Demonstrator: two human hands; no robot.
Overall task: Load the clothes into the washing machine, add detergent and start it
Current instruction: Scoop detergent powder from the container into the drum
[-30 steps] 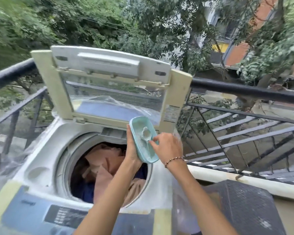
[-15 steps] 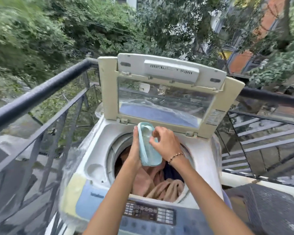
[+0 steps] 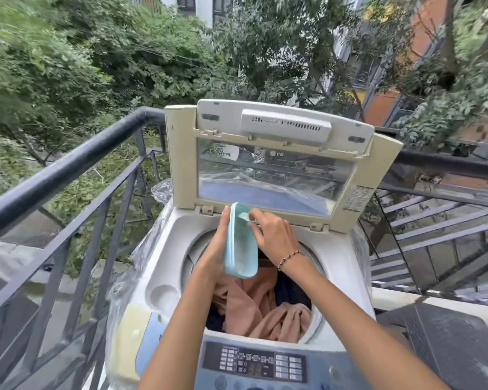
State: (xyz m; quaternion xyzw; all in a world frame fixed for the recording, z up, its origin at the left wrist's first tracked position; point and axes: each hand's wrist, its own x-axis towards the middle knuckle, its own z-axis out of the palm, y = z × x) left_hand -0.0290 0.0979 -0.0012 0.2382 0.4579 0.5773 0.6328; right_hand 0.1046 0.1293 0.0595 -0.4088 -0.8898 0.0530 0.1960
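Container (image 3: pixel 241 243) tipped steeper, left hand (image 3: pixel 219 249) holding, railing (image 3: pixel 68 170) beside washer (image 3: pixel 164 249)

Daylit balcony railing (image 3: pixel 68 164), perhaps trees (image 3: pixel 124 52).

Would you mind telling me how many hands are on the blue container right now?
2. The left hand holds the blue container from its left side, above the drum; the right hand reaches into its upper end, pinching a small scoop.
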